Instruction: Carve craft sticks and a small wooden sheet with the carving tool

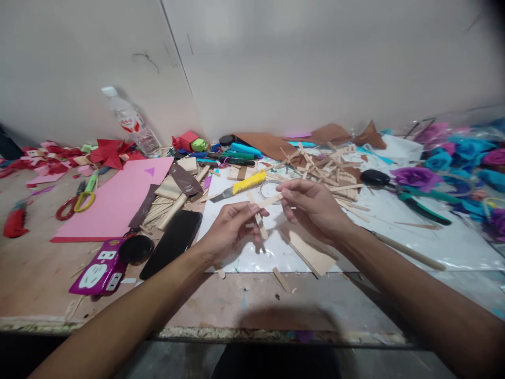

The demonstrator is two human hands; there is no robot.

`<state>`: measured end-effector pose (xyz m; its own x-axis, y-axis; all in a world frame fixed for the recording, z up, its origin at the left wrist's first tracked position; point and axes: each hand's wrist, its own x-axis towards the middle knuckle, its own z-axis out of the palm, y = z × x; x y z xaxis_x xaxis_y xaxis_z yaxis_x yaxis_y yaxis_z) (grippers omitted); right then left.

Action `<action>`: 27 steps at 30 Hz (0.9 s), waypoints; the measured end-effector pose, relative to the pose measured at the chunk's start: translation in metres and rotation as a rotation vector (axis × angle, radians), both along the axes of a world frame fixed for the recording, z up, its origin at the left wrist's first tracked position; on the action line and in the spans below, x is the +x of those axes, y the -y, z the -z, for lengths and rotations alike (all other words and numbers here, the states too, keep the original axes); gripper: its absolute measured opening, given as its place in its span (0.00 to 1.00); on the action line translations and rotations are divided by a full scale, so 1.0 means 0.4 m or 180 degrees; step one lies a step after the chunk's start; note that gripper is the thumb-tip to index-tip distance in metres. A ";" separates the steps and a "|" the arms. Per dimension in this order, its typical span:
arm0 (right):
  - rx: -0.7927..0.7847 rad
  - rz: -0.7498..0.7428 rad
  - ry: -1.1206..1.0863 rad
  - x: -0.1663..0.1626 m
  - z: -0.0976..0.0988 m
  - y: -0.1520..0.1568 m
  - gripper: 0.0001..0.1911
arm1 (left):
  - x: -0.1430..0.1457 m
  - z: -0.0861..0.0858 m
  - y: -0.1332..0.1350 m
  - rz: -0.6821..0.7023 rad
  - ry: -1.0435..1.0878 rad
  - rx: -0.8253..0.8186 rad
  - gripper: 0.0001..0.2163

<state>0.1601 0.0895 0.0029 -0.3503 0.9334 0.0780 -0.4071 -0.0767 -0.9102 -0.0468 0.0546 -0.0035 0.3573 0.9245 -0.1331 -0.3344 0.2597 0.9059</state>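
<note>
My left hand (231, 227) pinches a thin wooden stick (259, 221) that points down and to the right. My right hand (311, 205) pinches a second wooden stick (271, 199) that lies nearly level and crosses the first at its upper end. Both hands hover just above a white sheet (244, 247) on the table. A flat wooden panel (311, 253) lies under my right wrist. A yellow-handled utility knife (241, 186) rests just behind the hands, beside a roll of clear tape (270, 189).
A heap of wooden sticks (327, 168) lies behind my right hand. Pliers (410, 199) and paper flowers (453, 158) are at right. A pink sheet (118, 202), scissors (79, 199), a black phone (171, 243), a purple power strip (100, 268) and a bottle (132, 123) are at left.
</note>
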 end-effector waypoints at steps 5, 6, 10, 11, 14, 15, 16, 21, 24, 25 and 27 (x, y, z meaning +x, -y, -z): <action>-0.0126 -0.0043 -0.0017 -0.002 -0.005 0.003 0.10 | 0.000 0.000 0.002 0.0030 0.0016 -0.0031 0.13; -0.0172 -0.0086 -0.0031 -0.003 -0.006 0.003 0.10 | 0.000 0.000 0.002 0.0039 0.0027 -0.0048 0.13; -0.0278 -0.0191 -0.0091 -0.003 -0.008 0.005 0.10 | 0.001 -0.001 0.002 0.0058 0.0042 -0.0096 0.13; -0.0276 -0.0195 -0.0095 -0.004 -0.009 0.006 0.11 | 0.001 -0.002 0.002 0.0057 0.0043 -0.0104 0.14; -0.0254 -0.0192 -0.0051 -0.008 -0.013 0.010 0.12 | 0.003 -0.005 -0.001 0.0038 0.0041 -0.0122 0.14; -0.0248 -0.0197 -0.0022 -0.009 -0.015 0.011 0.13 | 0.003 -0.006 -0.002 0.0035 0.0037 -0.0125 0.15; -0.0241 -0.0211 0.0009 -0.010 -0.017 0.012 0.15 | 0.003 -0.007 -0.003 0.0034 0.0032 -0.0129 0.15; -0.0130 -0.0275 0.0162 -0.017 -0.012 0.018 0.16 | 0.004 -0.010 0.002 0.0025 0.0019 -0.0171 0.14; -0.0099 -0.0382 0.0266 -0.029 0.006 0.029 0.16 | 0.009 -0.014 0.010 0.0058 0.0024 -0.0192 0.13; -0.0120 -0.0420 0.0250 -0.033 0.013 0.034 0.16 | 0.010 -0.016 0.012 0.0078 0.0032 -0.0184 0.13; -0.0130 -0.0469 0.0154 -0.041 0.023 0.041 0.17 | 0.012 -0.020 0.014 0.0125 0.0038 -0.0143 0.12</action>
<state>0.1435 0.0729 -0.0062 -0.4860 0.8737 0.0206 -0.3443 -0.1698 -0.9234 -0.0420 0.0489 0.0044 0.3950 0.9028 -0.1697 -0.3338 0.3132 0.8891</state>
